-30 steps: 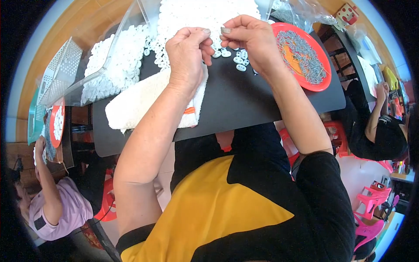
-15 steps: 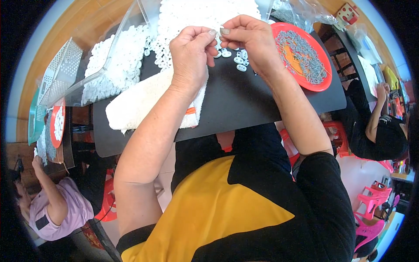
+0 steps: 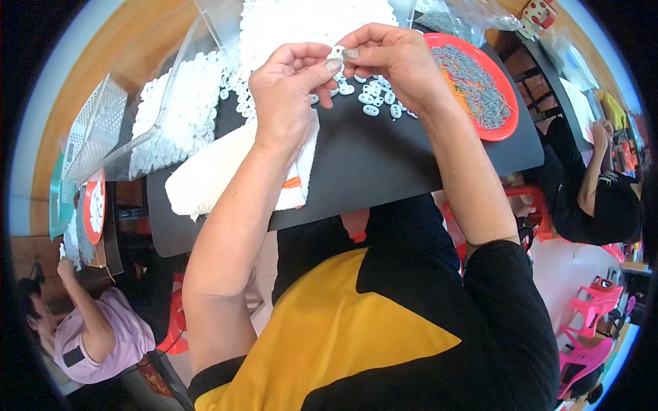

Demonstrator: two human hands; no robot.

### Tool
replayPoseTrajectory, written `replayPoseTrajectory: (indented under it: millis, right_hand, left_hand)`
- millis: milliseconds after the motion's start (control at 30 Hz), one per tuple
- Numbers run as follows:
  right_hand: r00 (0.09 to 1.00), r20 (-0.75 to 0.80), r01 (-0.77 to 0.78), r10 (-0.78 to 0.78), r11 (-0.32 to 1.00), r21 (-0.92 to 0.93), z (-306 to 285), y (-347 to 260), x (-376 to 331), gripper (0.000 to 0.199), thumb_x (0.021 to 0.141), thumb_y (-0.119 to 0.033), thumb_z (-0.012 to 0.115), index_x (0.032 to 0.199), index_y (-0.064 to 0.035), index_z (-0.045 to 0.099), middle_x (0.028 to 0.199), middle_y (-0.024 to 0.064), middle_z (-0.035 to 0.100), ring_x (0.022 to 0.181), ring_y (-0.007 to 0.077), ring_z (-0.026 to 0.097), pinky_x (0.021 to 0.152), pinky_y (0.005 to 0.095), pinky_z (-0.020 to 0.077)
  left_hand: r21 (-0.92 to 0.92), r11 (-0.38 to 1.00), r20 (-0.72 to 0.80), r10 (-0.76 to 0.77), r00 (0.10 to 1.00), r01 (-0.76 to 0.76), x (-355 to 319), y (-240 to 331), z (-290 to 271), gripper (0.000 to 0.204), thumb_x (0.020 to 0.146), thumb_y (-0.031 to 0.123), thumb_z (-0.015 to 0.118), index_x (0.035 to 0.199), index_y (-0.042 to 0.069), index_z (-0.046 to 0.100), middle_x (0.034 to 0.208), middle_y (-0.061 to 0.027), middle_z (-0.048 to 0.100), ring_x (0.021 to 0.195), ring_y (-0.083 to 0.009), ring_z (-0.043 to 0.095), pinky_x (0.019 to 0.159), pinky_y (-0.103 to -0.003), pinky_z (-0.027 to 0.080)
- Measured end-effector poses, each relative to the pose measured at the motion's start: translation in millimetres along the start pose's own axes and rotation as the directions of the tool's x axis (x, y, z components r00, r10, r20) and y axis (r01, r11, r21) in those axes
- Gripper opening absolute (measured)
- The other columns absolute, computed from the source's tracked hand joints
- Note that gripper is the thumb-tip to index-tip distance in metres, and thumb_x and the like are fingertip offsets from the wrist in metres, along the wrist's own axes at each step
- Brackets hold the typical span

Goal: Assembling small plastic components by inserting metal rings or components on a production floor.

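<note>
My left hand (image 3: pixel 289 85) and my right hand (image 3: pixel 396 63) meet above the far part of the dark table (image 3: pixel 363 164). A small white plastic piece with holes (image 3: pixel 336 52) is pinched between the thumbs and forefingers of both. Fingertips cover part of it, and whether a pin sits in it is not clear. Several loose white oval pieces with two holes (image 3: pixel 371 109) lie just below my right hand. Beyond my hands spreads a large heap of the same white pieces (image 3: pixel 315 24). To the right, a red plate (image 3: pixel 498 135) holds many small grey metal parts (image 3: pixel 473 79).
A folded white towel (image 3: pixel 223 168) lies under my left forearm. At the left are a clear plastic bin wall (image 3: pixel 175 82), more white pieces (image 3: pixel 178 106) and a white perforated basket (image 3: pixel 99 113). One person (image 3: pixel 103 335) works at the left, another (image 3: pixel 606 198) sits at the right.
My left hand has shifted slightly left and its wrist has turned. The white piece between my fingertips now shows more clearly. More loose pieces show beneath my right hand.
</note>
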State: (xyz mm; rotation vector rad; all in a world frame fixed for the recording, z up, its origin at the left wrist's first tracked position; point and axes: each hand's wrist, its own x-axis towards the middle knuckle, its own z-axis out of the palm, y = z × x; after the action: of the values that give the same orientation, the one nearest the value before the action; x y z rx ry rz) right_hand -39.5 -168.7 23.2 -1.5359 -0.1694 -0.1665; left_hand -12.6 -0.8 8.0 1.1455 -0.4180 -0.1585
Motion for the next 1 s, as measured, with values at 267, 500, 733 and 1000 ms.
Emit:
replayPoseTrajectory:
  millis: [267, 500, 733, 1000]
  right_hand:
    - [0.999, 0.033, -0.014, 0.013, 0.999, 0.043, 0.2, -0.7, -1.1, 0.015, 0.088, -0.006, 0.061, 0.099, 0.002, 0.067, 0.084, 0.0057, 0.066, 0.074, 0.0089, 0.062, 0.066, 0.0195, 0.0501]
    - [0.999, 0.036, 0.004, -0.005, 1.0, 0.014, -4.4, -0.8, -0.2, 0.013, 0.087, -0.007, 0.062, 0.096, 0.0009, 0.066, 0.081, 0.0044, 0.065, 0.071, 0.0085, 0.061, 0.064, 0.0191, 0.0488]
    - [0.994, 0.101, -0.041, 0.04, 0.999, 0.012, -5.3, 0.1, -2.1, 0.014, 0.088, -0.011, 0.061, 0.097, -0.0007, 0.066, 0.08, 0.0041, 0.065, 0.07, 0.0099, 0.063, 0.064, 0.0189, 0.0504]
    - [0.993, 0.114, -0.038, 0.042, 0.999, -0.037, -4.5, -2.4, -3.5, 0.016, 0.087, -0.015, 0.062, 0.09, -0.0007, 0.066, 0.074, 0.005, 0.065, 0.064, 0.0112, 0.063, 0.058, 0.0192, 0.049]
  left_hand:
    - [0.068, 0.996, -0.02, 0.05, 0.999, -0.049, -0.9, 0.4, 0.9, 0.018, 0.08, -0.005, 0.067, 0.097, -0.005, 0.061, 0.079, -0.0087, 0.064, 0.064, -0.011, 0.06, 0.047, -0.02, 0.045]
    - [0.208, 0.963, 0.062, 0.16, 0.985, -0.17, -3.5, 0.6, 6.0, 0.025, 0.078, -0.005, 0.07, 0.102, -0.003, 0.062, 0.081, -0.0049, 0.064, 0.068, -0.0067, 0.06, 0.048, -0.017, 0.046]
    - [0.276, 0.941, 0.095, 0.176, 0.98, -0.196, -5.3, 1.4, 3.6, 0.025, 0.079, -0.001, 0.071, 0.103, 0.0, 0.063, 0.084, -0.005, 0.066, 0.07, -0.0061, 0.062, 0.048, -0.016, 0.046]
    - [0.333, 0.921, 0.129, 0.167, 0.977, -0.202, -5.6, -0.2, 4.5, 0.024, 0.08, 0.001, 0.071, 0.103, 0.0, 0.063, 0.08, -0.0043, 0.067, 0.068, -0.0057, 0.062, 0.049, -0.015, 0.047]
